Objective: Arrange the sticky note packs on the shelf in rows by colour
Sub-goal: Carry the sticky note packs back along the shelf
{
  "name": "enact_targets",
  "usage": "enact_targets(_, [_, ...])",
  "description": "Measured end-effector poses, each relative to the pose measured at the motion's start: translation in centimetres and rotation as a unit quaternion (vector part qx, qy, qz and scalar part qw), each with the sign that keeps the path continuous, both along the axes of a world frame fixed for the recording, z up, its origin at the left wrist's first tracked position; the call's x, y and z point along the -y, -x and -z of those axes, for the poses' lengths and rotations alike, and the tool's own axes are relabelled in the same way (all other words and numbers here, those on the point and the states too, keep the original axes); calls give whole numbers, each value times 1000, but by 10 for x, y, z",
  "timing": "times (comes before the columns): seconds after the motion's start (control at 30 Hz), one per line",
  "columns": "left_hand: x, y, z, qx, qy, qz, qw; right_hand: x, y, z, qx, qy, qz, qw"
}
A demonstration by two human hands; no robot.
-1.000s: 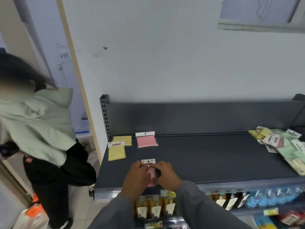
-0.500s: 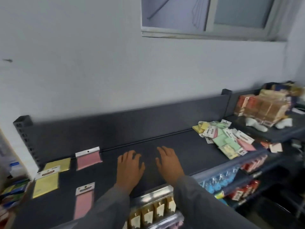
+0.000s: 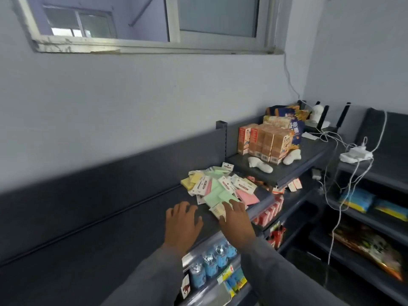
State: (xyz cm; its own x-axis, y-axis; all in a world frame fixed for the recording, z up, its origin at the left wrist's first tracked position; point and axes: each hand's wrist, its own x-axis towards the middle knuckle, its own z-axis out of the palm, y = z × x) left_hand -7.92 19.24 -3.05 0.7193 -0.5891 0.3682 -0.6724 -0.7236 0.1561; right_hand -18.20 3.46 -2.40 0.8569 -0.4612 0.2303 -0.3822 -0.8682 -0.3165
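Note:
A loose pile of sticky note packs (image 3: 220, 186) in green, yellow and pink lies at the right end of the dark shelf (image 3: 110, 239). My right hand (image 3: 236, 219) reaches its near edge, fingers spread, fingertips resting on a pale pack (image 3: 217, 210) at the pile's front. My left hand (image 3: 183, 224) hovers flat over bare shelf just left of the pile, fingers apart and holding nothing. A pink pack (image 3: 248, 197) lies at the pile's right edge.
A higher shelf to the right holds orange cartons (image 3: 265, 142) and snack bags. White cables and a power strip (image 3: 355, 154) hang further right. Bottles (image 3: 212, 261) and packets fill the lower shelves. A window sits above the wall.
The view has swung right, away from the sorted yellow and pink packs. Both hands let go of the pink pack and moved right along the shelf to the pile.

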Motion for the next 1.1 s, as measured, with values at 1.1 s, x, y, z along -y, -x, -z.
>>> enact_targets(1.1, [100,-66,-24,-405,625,-83,662,91,-119,-21,182,-564,-95,800])
